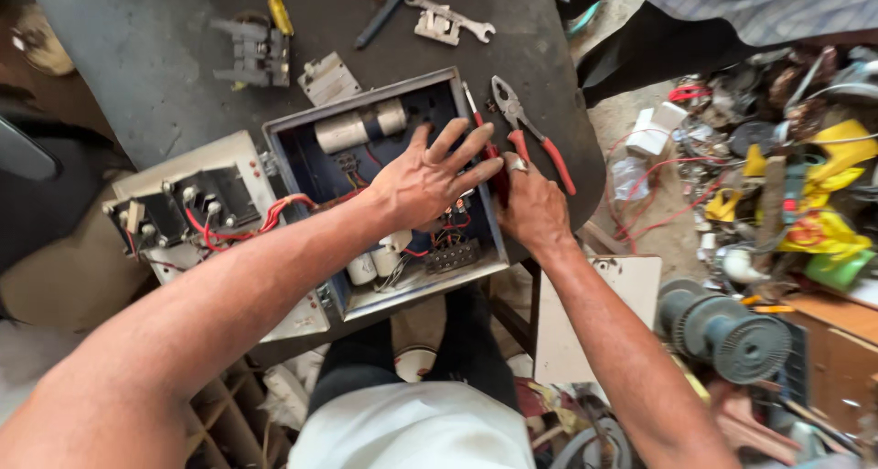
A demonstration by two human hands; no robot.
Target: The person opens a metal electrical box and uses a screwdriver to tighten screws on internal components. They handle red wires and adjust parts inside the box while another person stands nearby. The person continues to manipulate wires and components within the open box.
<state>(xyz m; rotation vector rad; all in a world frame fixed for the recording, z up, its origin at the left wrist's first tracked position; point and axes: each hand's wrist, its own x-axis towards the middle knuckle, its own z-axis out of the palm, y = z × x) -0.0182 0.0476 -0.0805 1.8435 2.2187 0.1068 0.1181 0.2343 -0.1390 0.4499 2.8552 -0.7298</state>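
An open grey metal box (285, 154) with a blue inside lies on a dark table (155, 58). It holds a silver cylinder (358, 126), white cylinders (370, 265), a terminal strip and red wires. My left hand (430, 178) rests flat over the box's middle with fingers spread. My right hand (529, 204) sits at the box's right wall, fingers curled around a red-handled tool (487, 147), most of which is hidden. A ring shows on one finger.
Red-handled pliers (530, 133) lie just right of the box. The box's lid (197, 213) with black parts and red wires lies to the left. Spanners (450, 19) and a yellow-handled tool (275, 5) lie farther back. Scrap, wires and a grinder (727, 330) crowd the right side.
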